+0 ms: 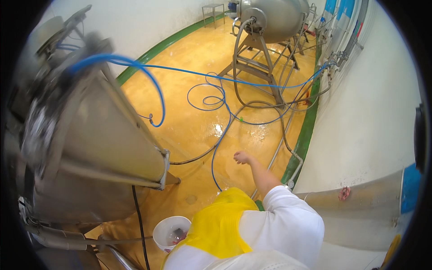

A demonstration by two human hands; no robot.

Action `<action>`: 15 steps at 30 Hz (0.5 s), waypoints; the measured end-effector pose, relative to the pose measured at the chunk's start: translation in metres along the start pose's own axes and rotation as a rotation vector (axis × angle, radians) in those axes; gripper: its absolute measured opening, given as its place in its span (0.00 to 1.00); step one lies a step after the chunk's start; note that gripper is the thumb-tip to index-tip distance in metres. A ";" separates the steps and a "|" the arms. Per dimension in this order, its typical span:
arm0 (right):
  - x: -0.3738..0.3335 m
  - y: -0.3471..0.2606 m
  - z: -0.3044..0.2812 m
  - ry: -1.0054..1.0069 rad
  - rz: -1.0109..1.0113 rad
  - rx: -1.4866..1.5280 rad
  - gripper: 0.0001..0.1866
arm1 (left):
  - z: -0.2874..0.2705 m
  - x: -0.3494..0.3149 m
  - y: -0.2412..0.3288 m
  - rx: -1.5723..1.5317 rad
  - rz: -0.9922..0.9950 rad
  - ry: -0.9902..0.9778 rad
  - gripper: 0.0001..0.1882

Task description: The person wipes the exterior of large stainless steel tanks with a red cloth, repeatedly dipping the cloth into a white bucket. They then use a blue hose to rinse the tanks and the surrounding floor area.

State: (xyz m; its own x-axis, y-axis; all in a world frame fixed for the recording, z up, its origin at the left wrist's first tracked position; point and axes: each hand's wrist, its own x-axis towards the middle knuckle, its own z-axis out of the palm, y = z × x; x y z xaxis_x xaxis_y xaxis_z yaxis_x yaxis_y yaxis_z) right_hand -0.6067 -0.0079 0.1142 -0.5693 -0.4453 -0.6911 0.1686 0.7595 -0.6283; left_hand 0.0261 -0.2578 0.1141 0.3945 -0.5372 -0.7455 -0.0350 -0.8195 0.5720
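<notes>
My right arm, in a short white sleeve, reaches forward over the wet yellow floor (198, 141). My right hand (242, 157) hangs above it with the fingers loosely curled in, and nothing shows in them. Nearest to that hand, a blue hose (215, 164) runs along the floor and joins loose coils farther off. My left hand is out of sight. A yellow apron (220, 220) covers my front. Beside it on the left stands a white bucket (164, 223) with small grey and reddish things inside, too small to name.
A large steel cone-shaped vessel (99, 135) fills the left side, blurred at its top. Another blue hose (193, 72) stretches across at height. Ahead, a steel tank (274, 22) stands on a frame with hoses below. Pipes and a red valve wheel (344, 193) line the right wall.
</notes>
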 end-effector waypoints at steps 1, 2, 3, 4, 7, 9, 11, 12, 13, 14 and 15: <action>0.001 0.006 -0.024 0.022 -0.003 0.014 0.22 | 0.010 -0.007 -0.007 0.010 -0.007 0.002 0.38; 0.003 0.011 -0.047 0.037 -0.004 0.055 0.21 | 0.018 -0.014 -0.016 0.019 -0.016 -0.001 0.38; 0.010 -0.002 -0.060 0.028 -0.032 0.089 0.21 | 0.017 -0.020 -0.020 -0.003 -0.012 0.013 0.39; 0.014 -0.001 -0.077 0.050 -0.046 0.153 0.20 | 0.022 -0.026 -0.026 0.005 -0.017 0.018 0.39; 0.018 -0.028 -0.107 0.029 -0.132 0.373 0.19 | 0.032 -0.044 -0.039 0.021 -0.009 0.046 0.40; 0.021 -0.072 -0.120 -0.027 -0.210 0.685 0.23 | 0.043 -0.056 -0.048 0.013 -0.012 0.066 0.40; 0.024 -0.126 -0.125 -0.182 -0.307 0.944 0.28 | 0.051 -0.069 -0.056 -0.003 -0.022 0.087 0.41; 0.025 -0.150 -0.129 -0.250 -0.351 1.074 0.30 | 0.061 -0.073 -0.061 -0.005 -0.030 0.085 0.41; 0.031 -0.174 -0.128 -0.286 -0.385 1.159 0.31 | 0.066 -0.081 -0.065 -0.015 -0.034 0.099 0.41; 0.035 -0.199 -0.128 -0.316 -0.420 1.240 0.32 | 0.075 -0.086 -0.070 -0.021 -0.042 0.104 0.42; 0.043 -0.222 -0.130 -0.349 -0.456 1.318 0.34 | 0.085 -0.091 -0.076 -0.037 -0.053 0.109 0.42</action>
State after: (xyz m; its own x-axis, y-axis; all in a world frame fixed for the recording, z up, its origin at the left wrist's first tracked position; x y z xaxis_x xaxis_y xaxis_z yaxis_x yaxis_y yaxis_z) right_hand -0.7731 -0.1339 0.2707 -0.5859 -0.7633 -0.2723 0.7465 -0.3776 -0.5479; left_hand -0.0856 -0.1631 0.1092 0.4927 -0.4671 -0.7342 0.0212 -0.8370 0.5467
